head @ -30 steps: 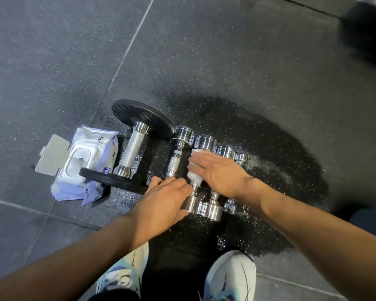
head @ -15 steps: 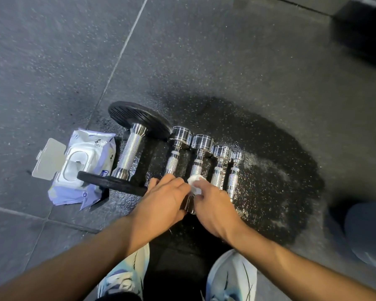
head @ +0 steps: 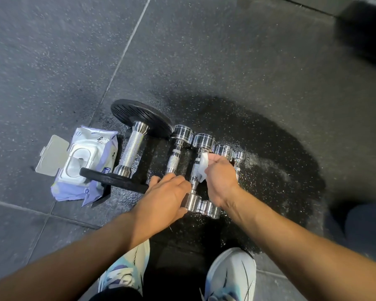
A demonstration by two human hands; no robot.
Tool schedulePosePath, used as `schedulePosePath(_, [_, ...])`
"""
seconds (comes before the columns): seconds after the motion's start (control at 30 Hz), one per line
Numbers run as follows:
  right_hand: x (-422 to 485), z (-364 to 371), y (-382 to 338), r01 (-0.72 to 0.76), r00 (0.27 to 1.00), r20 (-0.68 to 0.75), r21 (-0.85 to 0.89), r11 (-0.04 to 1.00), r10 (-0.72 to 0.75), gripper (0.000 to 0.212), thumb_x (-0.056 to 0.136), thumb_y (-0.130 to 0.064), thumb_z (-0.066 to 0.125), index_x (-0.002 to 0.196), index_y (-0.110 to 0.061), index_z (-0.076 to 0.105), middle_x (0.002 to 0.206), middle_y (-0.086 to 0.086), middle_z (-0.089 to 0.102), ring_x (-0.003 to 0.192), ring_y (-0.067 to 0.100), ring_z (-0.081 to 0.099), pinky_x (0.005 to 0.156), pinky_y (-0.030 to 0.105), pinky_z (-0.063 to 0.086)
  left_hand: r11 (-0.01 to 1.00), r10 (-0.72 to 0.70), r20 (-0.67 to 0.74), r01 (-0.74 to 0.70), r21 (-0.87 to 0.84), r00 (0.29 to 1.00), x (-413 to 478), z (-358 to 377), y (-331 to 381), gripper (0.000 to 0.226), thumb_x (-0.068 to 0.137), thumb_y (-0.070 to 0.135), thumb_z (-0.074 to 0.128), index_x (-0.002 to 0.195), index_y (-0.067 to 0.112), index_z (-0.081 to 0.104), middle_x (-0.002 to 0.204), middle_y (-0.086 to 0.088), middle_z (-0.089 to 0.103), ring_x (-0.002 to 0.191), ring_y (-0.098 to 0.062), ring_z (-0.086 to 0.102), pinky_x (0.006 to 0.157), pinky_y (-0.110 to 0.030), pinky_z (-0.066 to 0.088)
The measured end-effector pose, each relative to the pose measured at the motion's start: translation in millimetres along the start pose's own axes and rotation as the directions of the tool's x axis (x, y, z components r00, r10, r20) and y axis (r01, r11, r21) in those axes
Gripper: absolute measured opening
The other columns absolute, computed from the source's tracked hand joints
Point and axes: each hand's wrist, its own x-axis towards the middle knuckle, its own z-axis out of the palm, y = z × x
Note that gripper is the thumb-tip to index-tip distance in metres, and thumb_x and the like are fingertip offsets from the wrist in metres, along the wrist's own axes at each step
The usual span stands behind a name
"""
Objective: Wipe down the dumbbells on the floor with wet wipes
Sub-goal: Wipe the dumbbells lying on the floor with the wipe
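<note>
Clamps the grip of the right hand (head: pixel 221 181) on a wet wipe (head: pixel 203 168) against the handle of the middle dumbbell (head: pixel 195 171), lying on the floor (head: pixel 204 61) with long axis pointing straight ahead, and steadies its near end with the flat-fingered left hand (head: pixel 165 197), favouring lengthwise strokes.

One camera sits on the person's head. It is wide-angled and looks steeply down and a little forward at the dark floor (head: pixel 204 61). Both forearms come in from the bottom corners. The left hand (head: pixel 163 198) and the right hand (head: pixel 220 179), with its wipe (head: pixel 203 168), sit just below the middle, close under the lens. The row of dumbbells (head: pixel 176 153) lies mid-frame, with the pack of wipes (head: pixel 89 161) to its left. Both shoes (head: pixel 230 276) poke in at the bottom edge.
</note>
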Motion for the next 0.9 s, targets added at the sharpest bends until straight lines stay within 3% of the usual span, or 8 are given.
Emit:
schedulePosePath(0.07, [-4.8,-4.7,8.9,-0.001,0.998,0.056,-0.138,0.990,0.009,0.040,0.093,0.018,0.034,0.115,-0.007,0.057,0.093,0.012,0.060,0.081,0.022,0.054,0.075,0.039,0.050,1.000,0.004,-0.003,-0.004,0.000,1.000,1.0,-0.5,0.5,0.046,0.088,0.037,0.073,0.128,0.027,0.055,0.126,0.013,0.051,0.122,-0.011,0.040,0.100,-0.037,0.035])
schedulePosePath(0.17, [-9.0,-12.8,18.1,-0.029,0.987,0.130,-0.425,0.905,0.093,0.043,0.091,0.017,0.038,0.122,-0.010,0.052,0.107,0.012,0.062,0.101,0.023,0.062,0.097,0.044,0.056,1.000,0.006,0.006,-0.006,0.012,1.000,0.8,-0.3,-0.2,0.045,0.088,0.039,0.072,0.128,0.027,0.054,0.126,0.013,0.051,0.122,-0.011,0.039,0.100,-0.037,0.035])
schedulePosePath(0.27, [-14.2,-19.3,14.1,0.085,0.981,0.186,-0.644,0.760,0.048,0.040,0.095,0.011,0.039,0.119,-0.016,0.058,0.113,0.008,0.066,0.103,0.027,0.067,0.091,0.046,0.060,1.000,0.008,0.002,-0.008,0.008,1.000,0.4,-0.3,-0.8,0.045,0.088,0.038,0.073,0.127,0.026,0.055,0.126,0.013,0.051,0.122,-0.011,0.040,0.099,-0.037,0.036])
schedulePosePath(0.33, [-21.2,-22.7,13.6,0.203,0.957,0.291,-0.703,0.682,0.015,0.036,0.101,0.004,0.043,0.111,-0.023,0.065,0.114,-0.001,0.069,0.095,0.020,0.070,0.081,0.035,0.062,1.000,0.009,-0.006,-0.009,-0.003,1.000,0.3,-0.5,-0.9,0.045,0.087,0.037,0.074,0.126,0.026,0.055,0.125,0.013,0.052,0.122,-0.012,0.041,0.098,-0.037,0.036])
schedulePosePath(0.43, [-35.2,-26.6,24.3,0.421,0.907,0.386,-0.825,0.376,-0.170,0.034,0.103,-0.007,0.048,0.121,-0.027,0.069,0.115,0.000,0.070,0.083,0.016,0.068,0.066,0.022,0.055,1.000,0.003,-0.014,-0.003,-0.019,1.000,-0.3,-0.9,-0.2,0.046,0.087,0.037,0.074,0.126,0.028,0.052,0.122,0.013,0.052,0.120,-0.011,0.041,0.098,-0.036,0.036])
schedulePosePath(0.57, [-38.9,-27.6,45.0,0.595,0.787,0.500,-0.769,0.233,-0.362,0.033,0.099,-0.007,0.051,0.126,-0.012,0.068,0.123,0.008,0.062,0.113,0.025,0.056,0.096,0.038,0.047,0.998,-0.012,-0.041,0.010,-0.057,0.999,-2.6,-2.8,2.9,0.051,0.083,0.027,0.078,0.111,0.027,0.035,0.098,0.012,0.049,0.098,-0.012,0.039,0.091,-0.039,0.040])
schedulePosePath(0.77, [-23.7,-16.7,42.1,0.718,0.626,0.706,-0.687,-0.109,-0.331,0.021,0.107,-0.023,0.045,0.104,-0.022,0.066,0.095,-0.008,0.063,0.093,0.018,0.051,0.097,0.035,0.045,0.999,-0.035,-0.066,0.033,-0.024,0.997,-4.3,-2.1,5.7,0.059,0.077,0.031,0.081,0.112,0.025,0.035,0.110,0.008,0.042,0.106,-0.015,0.045,0.092,-0.037,0.042])
schedulePosePath(0.9, [-22.2,-5.4,23.3,0.654,0.681,0.714,-0.692,-0.305,-0.162,0.020,0.101,-0.025,0.047,0.082,-0.024,0.048,0.077,-0.011,0.040,0.095,0.019,0.032,0.085,0.032,0.029,0.998,-0.065,-0.070,0.065,-0.011,0.995,0.2,-2.1,7.8,0.069,0.069,0.036,0.086,0.118,0.025,0.038,0.118,0.006,0.040,0.110,-0.016,0.045,0.091,-0.040,0.045])
